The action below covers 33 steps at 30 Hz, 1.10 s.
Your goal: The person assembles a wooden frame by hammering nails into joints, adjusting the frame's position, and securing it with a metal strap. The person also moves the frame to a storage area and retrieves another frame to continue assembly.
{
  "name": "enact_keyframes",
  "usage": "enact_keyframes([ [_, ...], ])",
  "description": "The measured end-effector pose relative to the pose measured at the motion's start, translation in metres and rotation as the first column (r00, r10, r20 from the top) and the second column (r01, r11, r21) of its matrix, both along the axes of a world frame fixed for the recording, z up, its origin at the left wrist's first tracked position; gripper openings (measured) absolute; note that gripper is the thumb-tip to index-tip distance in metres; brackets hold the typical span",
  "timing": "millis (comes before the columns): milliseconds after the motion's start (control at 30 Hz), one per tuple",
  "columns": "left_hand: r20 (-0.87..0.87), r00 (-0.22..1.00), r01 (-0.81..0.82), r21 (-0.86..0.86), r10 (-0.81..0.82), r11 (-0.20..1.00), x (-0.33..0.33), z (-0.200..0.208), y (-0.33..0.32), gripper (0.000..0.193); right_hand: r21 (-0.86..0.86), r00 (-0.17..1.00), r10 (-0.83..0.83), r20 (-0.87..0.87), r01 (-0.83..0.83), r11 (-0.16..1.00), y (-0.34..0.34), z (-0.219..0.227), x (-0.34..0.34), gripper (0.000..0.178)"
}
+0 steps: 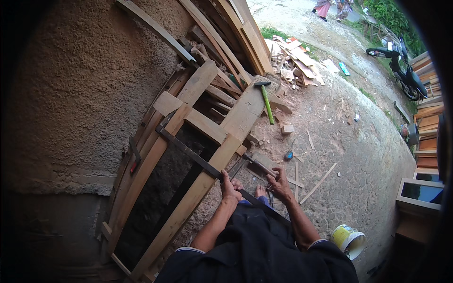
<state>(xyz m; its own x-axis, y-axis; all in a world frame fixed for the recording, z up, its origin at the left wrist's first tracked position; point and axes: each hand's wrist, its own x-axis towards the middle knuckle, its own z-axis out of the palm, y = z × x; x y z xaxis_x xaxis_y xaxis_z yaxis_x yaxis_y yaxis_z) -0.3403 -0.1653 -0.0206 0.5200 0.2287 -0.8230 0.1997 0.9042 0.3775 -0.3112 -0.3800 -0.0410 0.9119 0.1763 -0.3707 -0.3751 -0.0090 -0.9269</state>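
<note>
A long wooden frame (pixel 188 203) lies at an angle on my left, propped on stacked timber. Across its two rails runs a dark metal bar clamp (pixel 191 153), its bar reaching past the near rail toward my body. My left hand (pixel 230 188) is closed around the clamp beside that rail. My right hand (pixel 280 184) has its fingers wrapped on the end of the clamp's screw handle (pixel 260 166). A small wood block (pixel 241 150) sits against the rail near the screw. On the frame's far end rests a hammer (pixel 268 106) with a green handle.
A rough wall (pixel 85 94) rises at left. Scrap wood (pixel 297 61) is heaped beyond the frame. A blue tape measure (pixel 289 155) and thin wood strips (pixel 318 184) lie on the ground. At right are a bucket (pixel 340 236) and a parked motorcycle (pixel 406 75). People (pixel 324 8) stand far off.
</note>
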Motion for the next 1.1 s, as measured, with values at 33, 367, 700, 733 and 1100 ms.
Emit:
enact_keyframes([
  [33, -0.011, 1.000, 0.006, 0.035, -0.005, 0.999, 0.001, 0.002, -0.001, 0.069, -0.067, 1.000, 0.014, 0.006, -0.014, 0.998, 0.001, 0.000, -0.001, 0.037],
  [367, 0.022, 0.999, 0.047, 0.063, -0.048, 0.997, -0.002, 0.000, 0.000, 0.071, 0.093, 0.966, 0.131, -0.223, -0.112, 0.989, -0.007, -0.007, 0.004, 0.040],
  [700, -0.084, 0.966, 0.246, 0.022, -0.244, 0.969, -0.014, 0.015, 0.014, 0.067, 0.112, 0.949, 0.182, -0.258, -0.158, 0.981, -0.010, 0.014, 0.013, 0.032],
  [733, -0.163, 0.816, 0.575, 0.116, -0.555, 0.810, -0.023, 0.029, 0.027, 0.068, 0.125, 0.952, 0.203, -0.231, -0.178, 0.976, -0.010, 0.016, 0.013, 0.032],
  [1100, -0.691, 0.162, -0.503, 0.557, -0.705, -0.661, 0.154, 0.060, 0.050, 0.051, -0.304, 0.963, 0.259, -0.075, -0.269, 0.914, -0.004, 0.005, 0.019, 0.051],
])
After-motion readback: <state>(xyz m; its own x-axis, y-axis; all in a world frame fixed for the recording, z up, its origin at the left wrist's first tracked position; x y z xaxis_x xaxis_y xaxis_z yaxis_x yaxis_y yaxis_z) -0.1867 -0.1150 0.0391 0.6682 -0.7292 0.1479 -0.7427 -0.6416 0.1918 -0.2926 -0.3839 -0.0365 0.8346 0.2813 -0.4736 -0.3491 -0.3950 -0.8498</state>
